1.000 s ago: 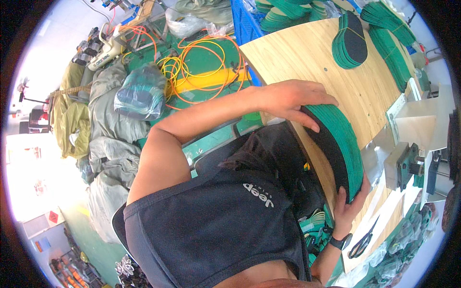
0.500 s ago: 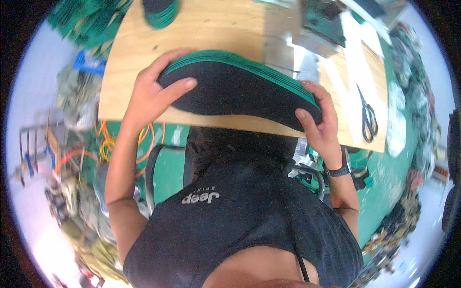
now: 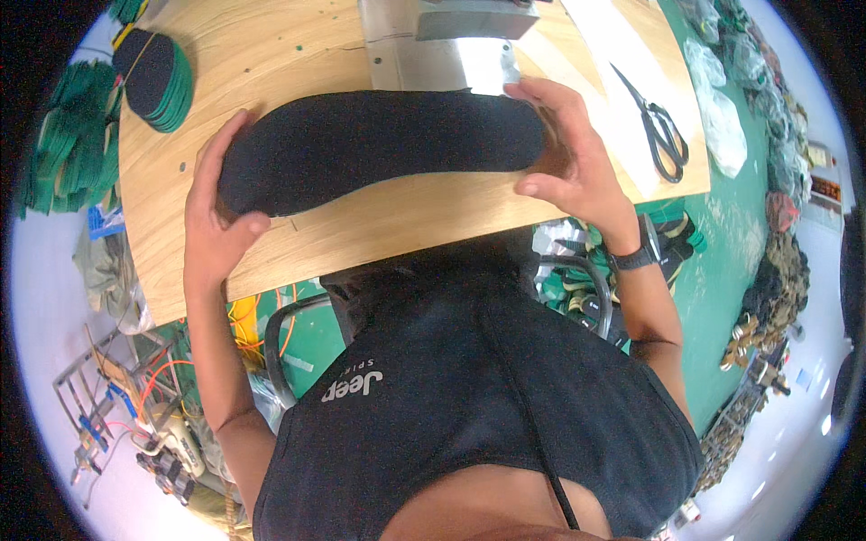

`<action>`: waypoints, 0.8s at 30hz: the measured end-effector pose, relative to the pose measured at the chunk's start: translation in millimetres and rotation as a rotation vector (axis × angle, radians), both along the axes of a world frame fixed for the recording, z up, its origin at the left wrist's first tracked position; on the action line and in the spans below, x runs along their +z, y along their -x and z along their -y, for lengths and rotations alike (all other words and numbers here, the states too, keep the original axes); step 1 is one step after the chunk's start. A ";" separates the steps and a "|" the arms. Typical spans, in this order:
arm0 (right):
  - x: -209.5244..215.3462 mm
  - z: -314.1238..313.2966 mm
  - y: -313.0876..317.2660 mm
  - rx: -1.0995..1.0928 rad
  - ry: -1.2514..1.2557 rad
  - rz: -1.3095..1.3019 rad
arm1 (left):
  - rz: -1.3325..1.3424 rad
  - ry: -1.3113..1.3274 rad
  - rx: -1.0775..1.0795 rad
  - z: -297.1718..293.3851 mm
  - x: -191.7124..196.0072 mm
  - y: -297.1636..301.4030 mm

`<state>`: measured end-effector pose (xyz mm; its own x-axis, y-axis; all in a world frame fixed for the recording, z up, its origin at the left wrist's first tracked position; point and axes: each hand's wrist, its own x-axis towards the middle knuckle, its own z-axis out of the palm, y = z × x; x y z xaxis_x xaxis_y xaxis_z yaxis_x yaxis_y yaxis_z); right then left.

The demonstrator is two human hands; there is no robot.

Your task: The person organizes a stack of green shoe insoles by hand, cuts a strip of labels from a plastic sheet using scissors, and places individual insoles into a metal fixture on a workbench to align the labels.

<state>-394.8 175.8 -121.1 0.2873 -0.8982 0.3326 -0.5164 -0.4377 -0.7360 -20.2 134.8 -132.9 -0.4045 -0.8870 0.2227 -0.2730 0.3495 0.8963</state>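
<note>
A stack of insoles (image 3: 379,140), black on its upper face, lies lengthwise across the wooden table in front of me. My left hand (image 3: 215,203) curves around its wider left end, with the fingers along the outer edge and the thumb at the near edge. At the narrower right end, my right hand (image 3: 577,149) cups the stack, fingertips at the far corner and thumb by the near side. The green side layers are mostly hidden from above. Whether the right thumb presses on the stack is hard to see.
Black-handled scissors (image 3: 666,140) lie on the table's right side. A metal block-like device (image 3: 478,20) stands at the far edge. Another bundle of black-and-green insoles (image 3: 155,77) sits at the far left corner, near green pieces (image 3: 72,144). Clear plastic bags (image 3: 722,117) line the right.
The stack has shifted left and turned from showing its green layered edge to lying with its black face up. Both hands have moved with it, the right thumb coming off the black face.
</note>
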 end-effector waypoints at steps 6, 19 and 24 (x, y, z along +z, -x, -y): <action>-1.9 6.9 2.6 0.069 0.022 -0.071 | -0.014 -0.039 0.002 -0.5 9.9 14.9; -4.0 -5.9 -7.6 -0.057 -0.012 -0.166 | 0.393 0.081 0.055 -2.8 11.1 -9.8; 3.1 11.5 -14.0 -0.030 0.016 -0.234 | 0.332 0.098 0.038 13.7 10.6 -11.4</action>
